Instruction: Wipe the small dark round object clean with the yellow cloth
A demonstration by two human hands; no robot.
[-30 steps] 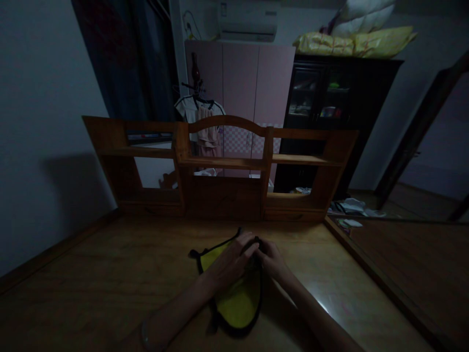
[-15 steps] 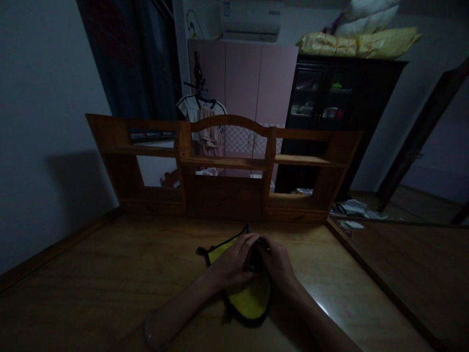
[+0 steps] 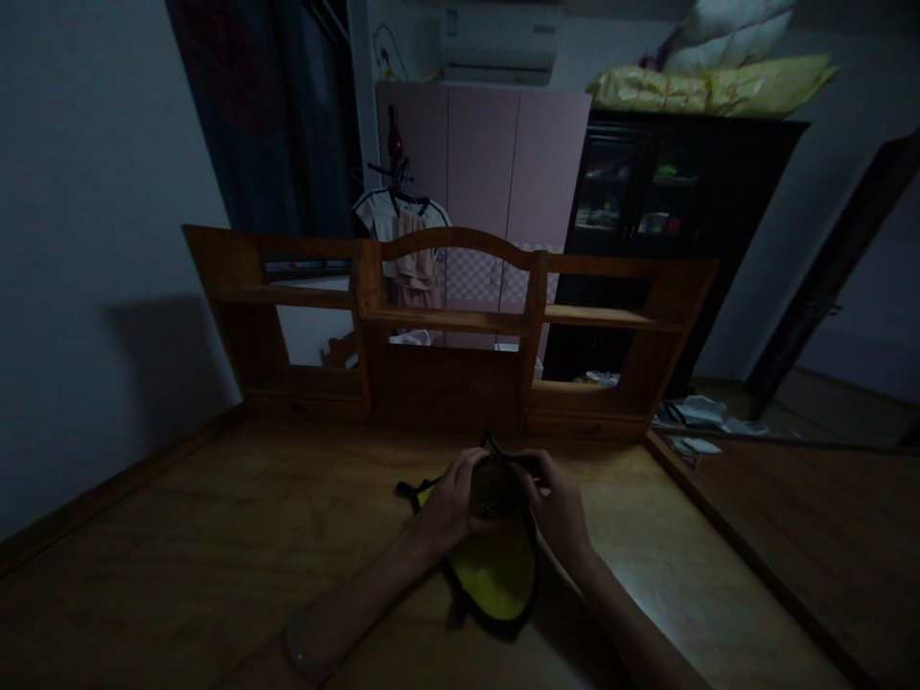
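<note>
Left hand (image 3: 452, 500) curled around dark object (image 3: 490, 487), too dim to identify — right hand (image 3: 561, 508) pinching black-trimmed yellow cloth (image 3: 499, 577) by its edge — on wooden desk (image 3: 302, 508).

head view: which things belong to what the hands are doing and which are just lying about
In the work:
- yellow, black-edged piece, by the left hand and right hand
- dark item between them, too dim to identify

Just around:
- wooden shelf unit
- hanging clothes
- pink wardrobe
- yellow bundles
</note>
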